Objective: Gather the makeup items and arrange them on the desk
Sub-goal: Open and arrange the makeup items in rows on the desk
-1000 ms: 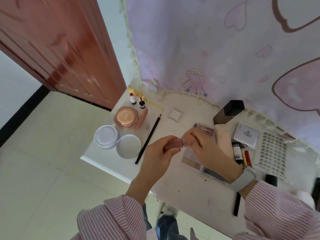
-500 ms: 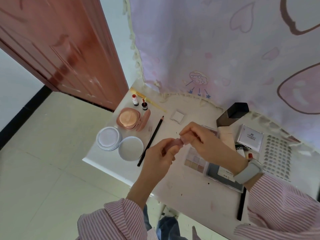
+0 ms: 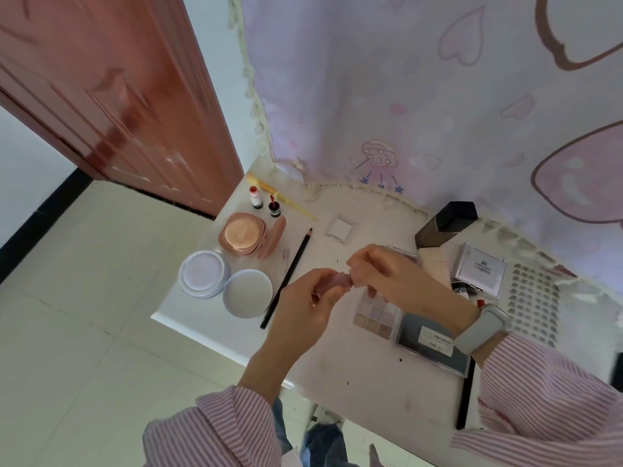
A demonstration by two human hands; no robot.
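Above the white desk (image 3: pixel 354 372), my left hand (image 3: pixel 303 308) and my right hand (image 3: pixel 387 274) both pinch a small pink tube-like makeup item (image 3: pixel 337 282), one at each end. Under my right wrist lies an open eyeshadow palette (image 3: pixel 377 315) with its dark lid (image 3: pixel 435 345). To the left sit an open pink powder compact (image 3: pixel 242 237), a white jar (image 3: pixel 204 278), its round lid (image 3: pixel 247 293), a black pencil (image 3: pixel 290 274) and two small bottles (image 3: pixel 256 197) (image 3: pixel 274 207).
A small white square case (image 3: pixel 340 227), a dark box (image 3: pixel 445 224), a clear compact (image 3: pixel 480 273), a sheet of small stickers (image 3: pixel 532 298) and a black pen (image 3: pixel 465 392) lie on the right side. A pink patterned cloth (image 3: pixel 421 96) hangs behind; a red-brown door (image 3: pixel 101 89) stands left.
Both hands keep holding the pink item in about the same spot. The view has shifted slightly, showing more of the eyeshadow palette under my right wrist.
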